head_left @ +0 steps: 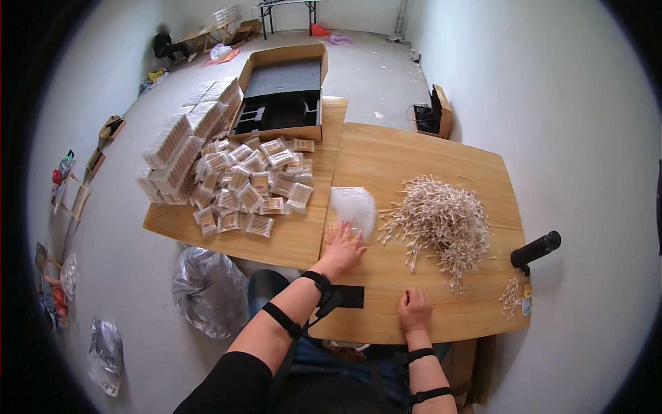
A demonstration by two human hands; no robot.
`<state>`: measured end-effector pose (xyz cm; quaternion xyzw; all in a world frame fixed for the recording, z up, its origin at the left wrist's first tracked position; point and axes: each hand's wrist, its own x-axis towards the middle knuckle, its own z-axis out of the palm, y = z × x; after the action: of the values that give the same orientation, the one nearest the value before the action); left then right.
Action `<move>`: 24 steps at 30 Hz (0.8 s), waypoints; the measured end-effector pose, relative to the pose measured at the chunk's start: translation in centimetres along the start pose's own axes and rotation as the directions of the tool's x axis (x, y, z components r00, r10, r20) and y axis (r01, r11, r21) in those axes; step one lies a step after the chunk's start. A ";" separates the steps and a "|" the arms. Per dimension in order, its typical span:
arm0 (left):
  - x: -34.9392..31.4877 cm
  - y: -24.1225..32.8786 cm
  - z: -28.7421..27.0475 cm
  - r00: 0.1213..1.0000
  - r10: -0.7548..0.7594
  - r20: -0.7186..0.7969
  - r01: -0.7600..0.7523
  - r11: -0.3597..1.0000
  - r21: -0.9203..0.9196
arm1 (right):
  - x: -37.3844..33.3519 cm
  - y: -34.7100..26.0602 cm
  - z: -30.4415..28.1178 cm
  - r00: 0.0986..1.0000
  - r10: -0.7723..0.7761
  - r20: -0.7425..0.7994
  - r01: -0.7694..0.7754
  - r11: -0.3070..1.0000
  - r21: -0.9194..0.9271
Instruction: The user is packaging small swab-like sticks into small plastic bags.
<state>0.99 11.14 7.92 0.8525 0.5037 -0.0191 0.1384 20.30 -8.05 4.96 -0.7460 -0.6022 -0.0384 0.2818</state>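
My left hand (343, 248) lies with its fingers spread at the near edge of a stack of clear plastic bags (354, 205), fingertips touching it. My right hand (415, 310) rests as a loose fist near the table's front edge, and nothing shows in it. Beyond it and to the right is a big loose heap of cotton swabs (445, 221). To the left of the bags, many small clear packs of cotton swabs (250, 181) are piled up. A black flat pad (350, 297) lies between my wrists.
Wrapped stacks of swab packs (172, 148) and an open cardboard box (322, 127) with black lining stand at the back left. A black cylinder (536, 249) stands at the right edge beside a few stray swabs (509, 300). A grey plastic bag (209, 290) sits below the table.
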 end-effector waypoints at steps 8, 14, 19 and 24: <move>3.0 -0.2 -0.3 0.994 -0.095 0.053 0.094 0.995 0.017 | 0.2 0.1 -0.3 1.000 0.004 -0.018 -0.004 1.000 0.006; 3.8 -1.6 -1.0 0.982 -0.124 0.142 0.171 0.899 -0.403 | 0.2 0.1 -0.1 1.000 0.005 -0.030 -0.004 1.000 0.025; 0.7 -1.8 -0.6 0.932 -0.046 -0.359 -0.173 0.814 -0.554 | 0.1 -0.2 -0.2 0.999 0.010 -0.031 -0.009 1.000 0.017; -5.6 0.7 -1.9 0.814 0.104 -0.572 -0.437 0.759 -0.483 | 0.1 0.4 0.0 0.999 0.005 -0.054 -0.005 1.000 0.008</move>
<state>-1.37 6.50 10.84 0.8041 0.3677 0.3878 0.2604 20.67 -8.00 4.82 -0.7452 -0.5926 -0.0553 0.3009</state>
